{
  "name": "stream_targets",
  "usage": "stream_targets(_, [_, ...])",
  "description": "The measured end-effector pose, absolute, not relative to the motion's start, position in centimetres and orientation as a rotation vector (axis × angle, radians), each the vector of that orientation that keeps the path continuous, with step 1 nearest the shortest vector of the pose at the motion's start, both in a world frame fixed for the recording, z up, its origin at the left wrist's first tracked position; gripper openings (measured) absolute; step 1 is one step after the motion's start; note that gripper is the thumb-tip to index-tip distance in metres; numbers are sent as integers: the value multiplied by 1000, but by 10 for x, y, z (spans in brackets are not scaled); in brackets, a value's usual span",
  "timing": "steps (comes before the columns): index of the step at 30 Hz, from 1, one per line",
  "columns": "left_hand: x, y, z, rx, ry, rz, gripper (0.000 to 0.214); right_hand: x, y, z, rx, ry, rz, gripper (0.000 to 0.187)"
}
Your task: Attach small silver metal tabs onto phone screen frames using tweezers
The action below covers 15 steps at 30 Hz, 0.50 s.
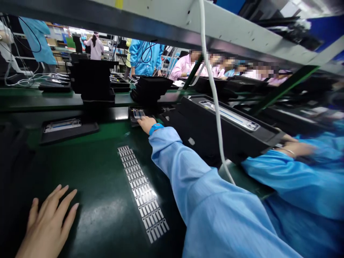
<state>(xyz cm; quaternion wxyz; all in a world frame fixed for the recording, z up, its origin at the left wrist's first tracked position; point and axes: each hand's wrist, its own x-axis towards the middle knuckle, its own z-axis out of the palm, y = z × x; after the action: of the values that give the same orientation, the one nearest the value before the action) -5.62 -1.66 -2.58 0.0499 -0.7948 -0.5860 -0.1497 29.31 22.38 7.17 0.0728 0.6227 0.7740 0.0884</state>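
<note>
My left hand (49, 222) lies flat on the green mat (102, 215) at the bottom left, fingers stretched out and holding nothing. My right arm, in a light blue sleeve with a blue wristband (156, 128), reaches far forward. At the end of it, my right hand (146, 124) grips the near edge of a small black tray (138, 115) that carries a flat part with a blue and white label. Its fingertips are mostly hidden against the tray. A long sheet of small silvery stickers (142, 193) lies on the mat between my hands.
A co-worker in blue sleeves on the right holds a large black tray (228, 125) with a long strip part. Another black tray (67, 129) lies at left, and stacks of black trays (94, 80) stand behind. A white cable (215, 100) hangs from the shelf overhead.
</note>
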Motion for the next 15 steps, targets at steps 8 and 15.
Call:
stream_targets(8, [-46,-16,-16,-2403,-1780,-469,42,232,122,92,1256,2822,436,25])
stream_targets(15, [-59,-13,-18,-2301,-1886,-573,54,192,-22,59,633,3237,163,17])
